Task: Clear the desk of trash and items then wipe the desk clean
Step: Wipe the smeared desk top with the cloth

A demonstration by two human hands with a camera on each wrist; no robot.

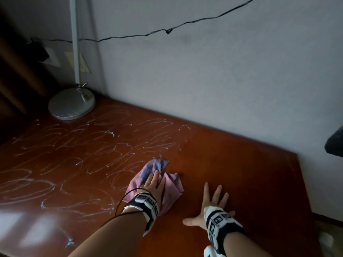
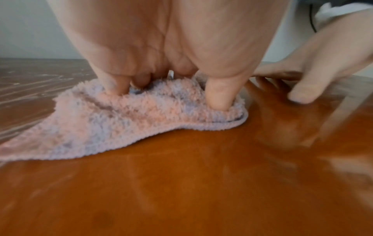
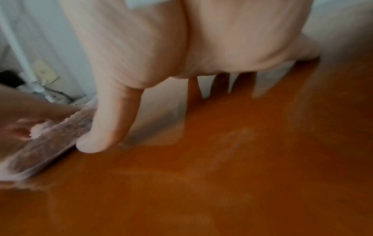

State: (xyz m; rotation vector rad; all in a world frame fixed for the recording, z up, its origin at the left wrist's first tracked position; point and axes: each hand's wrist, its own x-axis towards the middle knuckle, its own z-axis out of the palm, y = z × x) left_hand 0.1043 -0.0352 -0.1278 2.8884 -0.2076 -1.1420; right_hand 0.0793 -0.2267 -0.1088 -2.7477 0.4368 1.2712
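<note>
Reddish-brown wood surface (image 1: 241, 173), glossy, runs along a white wall (image 1: 204, 80). No trash or loose items in view on it; only a lamp base (image 1: 71, 104) stands at the far left corner, pole rising out of view. Clearing stage looks done, judging from that.

Wiping under way. Pink-lilac fleecy cloth (image 1: 157, 180), bunched, lies flat on the surface near the middle, toward the near edge. Left hand (image 1: 154, 184) presses down on it; in the left wrist view, fingertips (image 2: 219, 95) dig into the pile, pinning the cloth rather than lifting it.

Right hand (image 1: 213, 204) flat on bare wood just beside the cloth, fingers spread and straight, holding nothing. Likely bracing.

Progress, as judged:
- Right portion of the surface reads clean and even.
- Left portion, from the cloth out to the lamp base and the near-left edge, is covered in whitish looping streaks (image 1: 74, 154), with small pale flecks among them. Residue or cleaner, cannot tell which.
- Area under and around the lamp base not yet dealt with.

Roughly half left: the streaked side.
</note>
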